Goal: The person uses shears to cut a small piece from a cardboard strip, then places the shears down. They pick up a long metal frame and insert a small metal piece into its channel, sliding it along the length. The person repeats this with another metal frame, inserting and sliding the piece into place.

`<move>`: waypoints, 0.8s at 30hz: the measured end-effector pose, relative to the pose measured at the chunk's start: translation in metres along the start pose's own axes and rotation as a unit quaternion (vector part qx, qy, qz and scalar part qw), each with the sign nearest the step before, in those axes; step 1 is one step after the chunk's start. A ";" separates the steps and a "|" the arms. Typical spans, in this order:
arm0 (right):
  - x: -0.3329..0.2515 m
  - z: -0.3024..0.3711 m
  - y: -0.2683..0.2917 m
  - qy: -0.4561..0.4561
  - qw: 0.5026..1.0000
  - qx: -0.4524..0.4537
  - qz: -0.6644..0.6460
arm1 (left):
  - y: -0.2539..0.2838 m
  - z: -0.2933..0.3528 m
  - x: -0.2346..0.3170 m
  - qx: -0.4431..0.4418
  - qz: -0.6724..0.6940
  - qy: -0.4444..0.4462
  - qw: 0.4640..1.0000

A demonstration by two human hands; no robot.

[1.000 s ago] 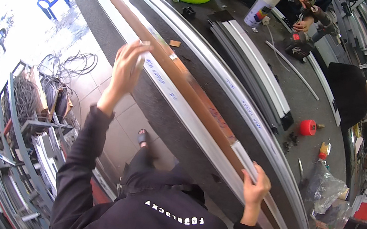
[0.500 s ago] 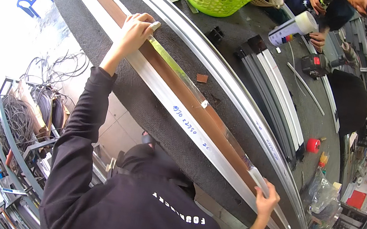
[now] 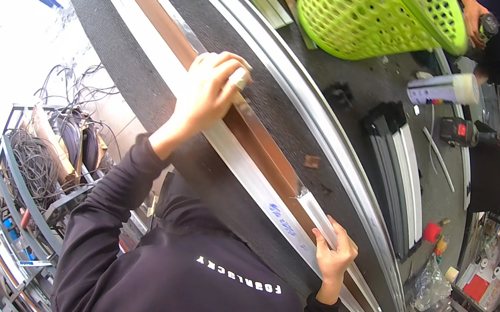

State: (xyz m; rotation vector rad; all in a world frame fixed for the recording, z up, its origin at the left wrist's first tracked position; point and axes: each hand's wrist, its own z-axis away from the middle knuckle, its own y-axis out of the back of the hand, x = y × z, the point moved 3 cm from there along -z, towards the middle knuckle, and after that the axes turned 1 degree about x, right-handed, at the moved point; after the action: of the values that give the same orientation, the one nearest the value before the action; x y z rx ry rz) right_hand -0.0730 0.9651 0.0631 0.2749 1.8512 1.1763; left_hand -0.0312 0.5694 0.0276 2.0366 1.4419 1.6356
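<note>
A long metal profile with a brown face [image 3: 264,152] and a pale silver flange [image 3: 242,161] lies diagonally over the dark mat, with blue handwriting on the flange. My left hand [image 3: 207,93] is closed over the profile's middle stretch, and a small whitish piece [image 3: 238,77] shows at its fingers; whether it is held or wrapped round a finger I cannot tell. Lower right, my right hand [image 3: 336,253] pinches a silvery-white strip [image 3: 316,213] that runs along the profile's far edge. That strip's upper end lies between my hands.
Beyond are long silver rails [image 3: 312,100], a green basket [image 3: 358,22], dark and white profiles [image 3: 399,174], a white canister [image 3: 443,89] and a cordless tool [image 3: 459,131]. Another person's hand [image 3: 474,21] holds something dark. Coiled cables [image 3: 34,163] fill a rack at left.
The view has shifted, so the bench things sit lower and further right. My right hand and the silvery strip have moved up along the profile, closer to my left hand, which still grips the profile.
</note>
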 end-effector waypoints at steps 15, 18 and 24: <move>-0.131 -0.122 -0.116 -0.010 0.998 0.064 0.029 | 0.026 -0.001 -0.011 -0.040 0.284 -0.062 0.956; -0.140 -0.112 -0.111 0.070 0.988 0.102 0.095 | 0.042 -0.012 -0.029 -0.118 0.365 -0.069 0.921; -0.146 -0.106 -0.103 0.043 0.993 0.095 0.059 | 0.203 -0.137 -0.212 0.138 -0.080 -0.244 0.956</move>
State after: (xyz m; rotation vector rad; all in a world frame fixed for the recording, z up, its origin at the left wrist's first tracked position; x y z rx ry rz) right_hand -0.0449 0.7596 0.0779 0.4521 2.0505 1.1051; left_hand -0.0151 0.2485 0.0684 2.1821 1.6489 0.8183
